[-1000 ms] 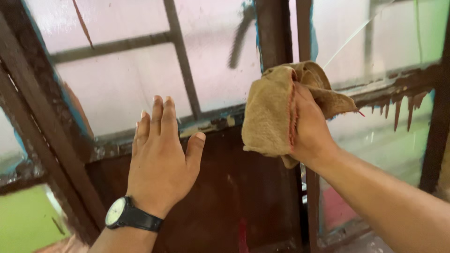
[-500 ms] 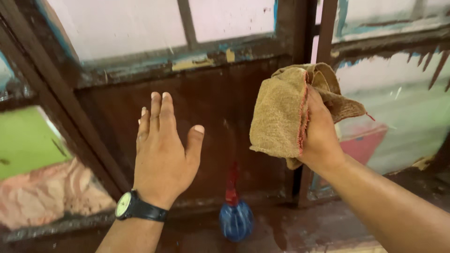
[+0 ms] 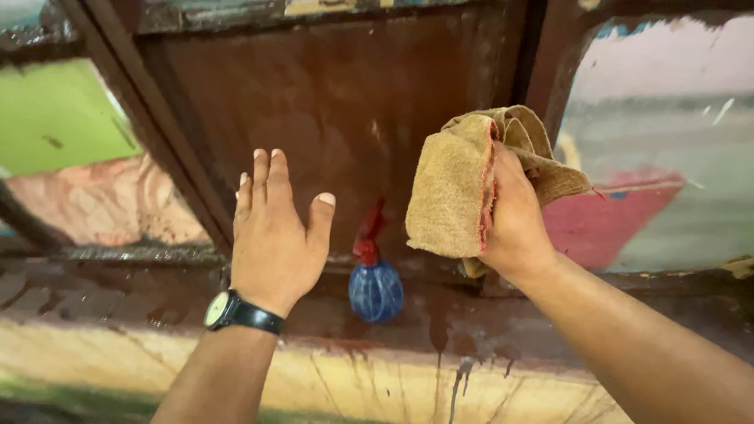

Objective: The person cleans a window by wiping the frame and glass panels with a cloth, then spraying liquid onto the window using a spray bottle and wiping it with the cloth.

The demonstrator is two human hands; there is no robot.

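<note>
My right hand (image 3: 514, 224) grips a bunched tan cloth (image 3: 455, 192) with a red-stitched edge, held up in front of a dark brown wooden window panel (image 3: 330, 102). My left hand (image 3: 275, 232) is flat and spread with the palm toward the panel, a black-strapped wristwatch (image 3: 228, 312) on its wrist; it holds nothing. Between the two hands, a blue spray bottle (image 3: 375, 286) with a red trigger head stands on the brown sill (image 3: 118, 294).
Glass panes sit on both sides of the panel, the left one (image 3: 71, 157) showing green and pink, the right one (image 3: 667, 157) showing a red shape outside. Below the sill runs a yellowish stained wall (image 3: 377, 385). A slanted dark frame bar (image 3: 157, 133) crosses at left.
The view has tilted down: the upper panes have left the picture, and the sill and spray bottle have risen into it. Both hands keep the same pose.
</note>
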